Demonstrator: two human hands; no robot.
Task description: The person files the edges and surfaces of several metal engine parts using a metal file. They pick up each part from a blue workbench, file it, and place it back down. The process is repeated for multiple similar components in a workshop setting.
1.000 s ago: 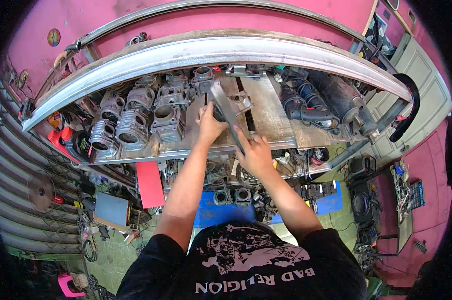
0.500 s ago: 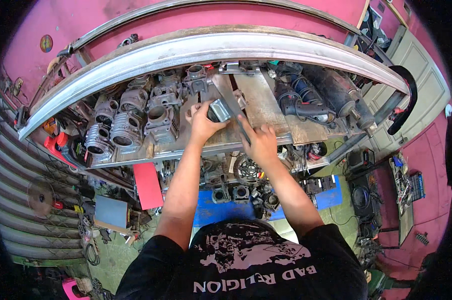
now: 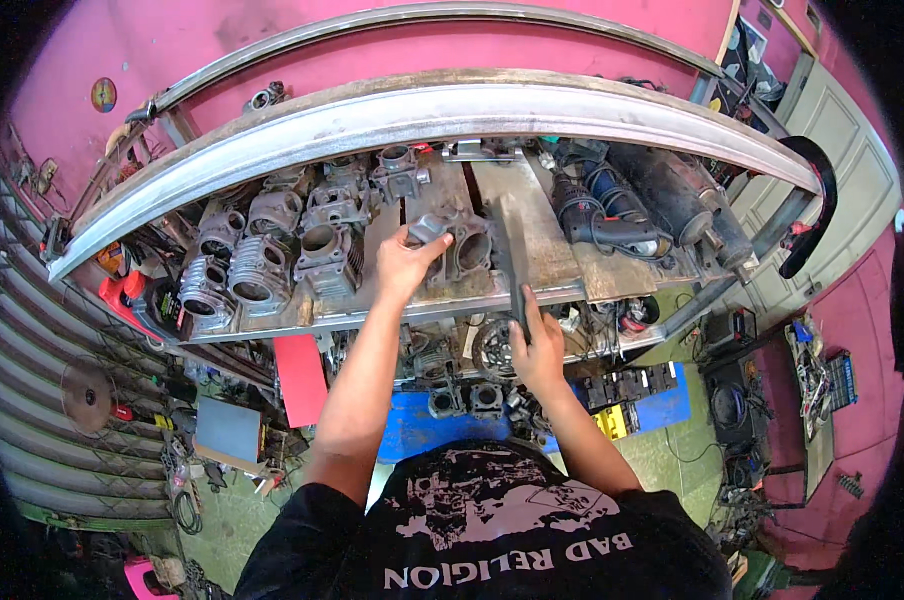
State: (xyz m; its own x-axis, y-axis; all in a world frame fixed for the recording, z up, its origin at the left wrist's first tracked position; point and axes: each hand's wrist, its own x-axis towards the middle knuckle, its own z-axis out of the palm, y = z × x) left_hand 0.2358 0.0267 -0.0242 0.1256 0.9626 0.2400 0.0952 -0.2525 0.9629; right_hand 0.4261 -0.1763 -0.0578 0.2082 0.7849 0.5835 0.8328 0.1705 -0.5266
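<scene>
My left hand point(image 3: 404, 268) is closed on a grey metal engine cylinder block point(image 3: 472, 252), thumb on its near left side. The block's round bore faces up toward me over the wooden bench top. My right hand point(image 3: 540, 352) grips the near end of a long, flat, dark file point(image 3: 513, 265). That file points away from me, just right of the block, its far end blurred. Whether the two touch I cannot tell. To the left of my left hand stands another finned cylinder block point(image 3: 324, 255).
Several more cylinder blocks point(image 3: 260, 270) crowd the bench's left side. A corded power tool point(image 3: 612, 228) and dark exhaust mufflers point(image 3: 662, 190) lie at the right. A pale metal beam point(image 3: 452, 118) arches across the far side. More engine parts sit below on a blue sheet point(image 3: 412, 420).
The cylinder block has been turned so its bore now shows. My right hand has moved nearer to me and slightly right, with the file swung away from its earlier slant.
</scene>
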